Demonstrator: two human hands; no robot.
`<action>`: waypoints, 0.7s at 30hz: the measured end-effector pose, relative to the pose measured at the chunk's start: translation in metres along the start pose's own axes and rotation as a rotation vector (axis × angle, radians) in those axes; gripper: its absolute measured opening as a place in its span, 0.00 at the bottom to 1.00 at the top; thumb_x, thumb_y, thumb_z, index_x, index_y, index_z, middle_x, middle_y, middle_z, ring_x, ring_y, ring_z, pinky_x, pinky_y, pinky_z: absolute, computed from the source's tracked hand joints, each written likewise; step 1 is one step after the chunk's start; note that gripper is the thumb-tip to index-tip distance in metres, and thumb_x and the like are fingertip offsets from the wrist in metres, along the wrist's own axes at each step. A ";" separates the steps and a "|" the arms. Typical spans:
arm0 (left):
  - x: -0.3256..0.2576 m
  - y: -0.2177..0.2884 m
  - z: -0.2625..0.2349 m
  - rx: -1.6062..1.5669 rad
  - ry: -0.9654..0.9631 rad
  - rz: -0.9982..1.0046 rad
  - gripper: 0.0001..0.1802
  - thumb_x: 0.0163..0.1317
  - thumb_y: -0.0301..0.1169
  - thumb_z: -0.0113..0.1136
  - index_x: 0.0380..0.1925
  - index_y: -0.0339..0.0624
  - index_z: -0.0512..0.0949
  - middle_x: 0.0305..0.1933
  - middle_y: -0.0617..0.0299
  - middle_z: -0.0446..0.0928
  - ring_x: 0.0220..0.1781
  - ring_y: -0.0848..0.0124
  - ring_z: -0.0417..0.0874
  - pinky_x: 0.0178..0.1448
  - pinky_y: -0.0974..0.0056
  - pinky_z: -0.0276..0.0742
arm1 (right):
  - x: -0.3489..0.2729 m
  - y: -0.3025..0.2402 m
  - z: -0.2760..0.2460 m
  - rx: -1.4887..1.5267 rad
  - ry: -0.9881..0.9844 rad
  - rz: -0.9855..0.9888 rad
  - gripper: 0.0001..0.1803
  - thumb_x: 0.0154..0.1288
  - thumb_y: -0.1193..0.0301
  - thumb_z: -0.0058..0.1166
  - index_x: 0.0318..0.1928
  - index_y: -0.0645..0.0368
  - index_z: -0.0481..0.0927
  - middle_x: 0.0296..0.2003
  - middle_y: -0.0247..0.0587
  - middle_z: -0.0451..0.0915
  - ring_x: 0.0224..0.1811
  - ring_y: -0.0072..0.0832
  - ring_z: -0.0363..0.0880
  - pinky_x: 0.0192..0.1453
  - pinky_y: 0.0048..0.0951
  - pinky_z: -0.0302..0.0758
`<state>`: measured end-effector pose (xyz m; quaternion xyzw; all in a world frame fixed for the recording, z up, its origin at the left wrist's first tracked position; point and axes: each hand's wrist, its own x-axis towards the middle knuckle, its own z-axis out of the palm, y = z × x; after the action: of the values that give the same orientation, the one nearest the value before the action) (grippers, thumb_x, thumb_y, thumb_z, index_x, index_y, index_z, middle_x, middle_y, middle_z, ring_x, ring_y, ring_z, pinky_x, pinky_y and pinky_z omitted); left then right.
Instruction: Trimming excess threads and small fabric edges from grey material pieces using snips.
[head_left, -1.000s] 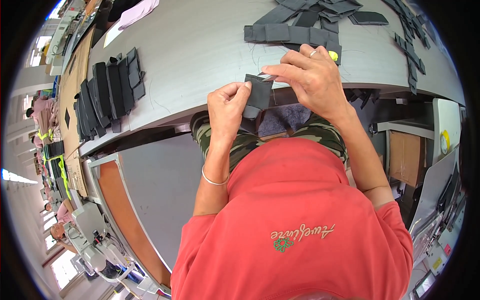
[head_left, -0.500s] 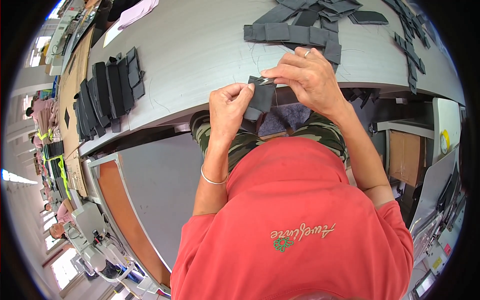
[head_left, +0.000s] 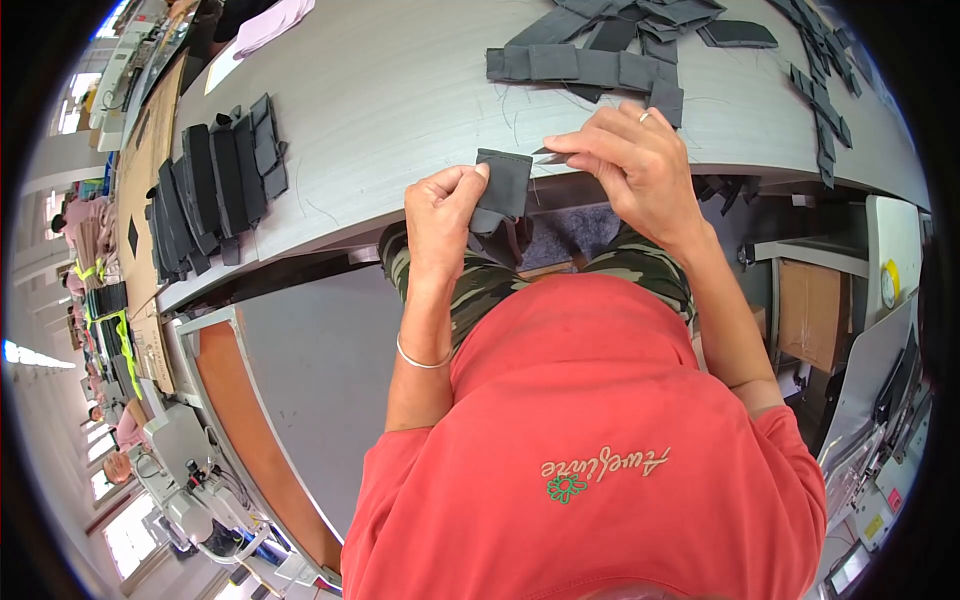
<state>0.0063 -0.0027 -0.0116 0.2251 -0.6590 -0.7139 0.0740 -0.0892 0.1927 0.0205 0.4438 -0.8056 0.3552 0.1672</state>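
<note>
My left hand (head_left: 440, 215) pinches a dark grey fabric piece (head_left: 505, 180) between thumb and fingers at its left edge. The piece hangs upright just off the table's near edge, with a folded flap at its lower end. To its right, my right hand (head_left: 635, 165) is closed around small thread snips (head_left: 550, 157). Their pointed blades stick out toward the top corner of the fabric, a little apart from it. Most of the snips is hidden inside the hand.
On the grey table (head_left: 390, 100) a row of stacked dark fabric strips (head_left: 215, 180) lies at left. A heap of sewn grey pieces (head_left: 600, 65) sits beyond my right hand, and more strips (head_left: 820, 110) lie at far right. Loose threads are scattered about. A cardboard box (head_left: 810, 315) stands below right.
The snips have moved right, off the fabric's top edge, with my right hand. My left hand has shifted slightly left with the fabric, which now shows its face more fully.
</note>
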 end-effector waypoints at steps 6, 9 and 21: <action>-0.001 0.003 0.002 -0.014 -0.012 -0.003 0.14 0.61 0.32 0.60 0.22 0.33 0.81 0.15 0.76 0.67 0.17 0.88 0.58 0.20 0.74 0.49 | -0.003 0.000 0.004 -0.018 -0.004 -0.035 0.10 0.54 0.71 0.62 0.37 0.44 0.85 0.24 0.25 0.73 0.26 0.29 0.67 0.32 0.30 0.60; -0.001 0.003 0.002 -0.006 -0.023 0.001 0.14 0.62 0.32 0.60 0.22 0.33 0.81 0.15 0.76 0.68 0.18 0.87 0.59 0.20 0.74 0.50 | -0.003 -0.001 0.006 -0.041 -0.006 -0.028 0.09 0.54 0.72 0.62 0.37 0.44 0.85 0.23 0.26 0.73 0.26 0.29 0.67 0.32 0.30 0.60; -0.033 0.048 0.003 -0.064 -0.213 0.244 0.16 0.54 0.21 0.65 0.44 0.35 0.78 0.35 0.67 0.78 0.38 0.80 0.76 0.44 0.75 0.71 | 0.000 -0.008 -0.006 0.656 0.063 0.344 0.08 0.63 0.75 0.55 0.42 0.58 0.84 0.38 0.33 0.83 0.38 0.23 0.78 0.45 0.24 0.73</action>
<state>0.0256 0.0074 0.0426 0.0640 -0.6625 -0.7400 0.0973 -0.0829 0.1944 0.0273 0.3208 -0.7063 0.6308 -0.0215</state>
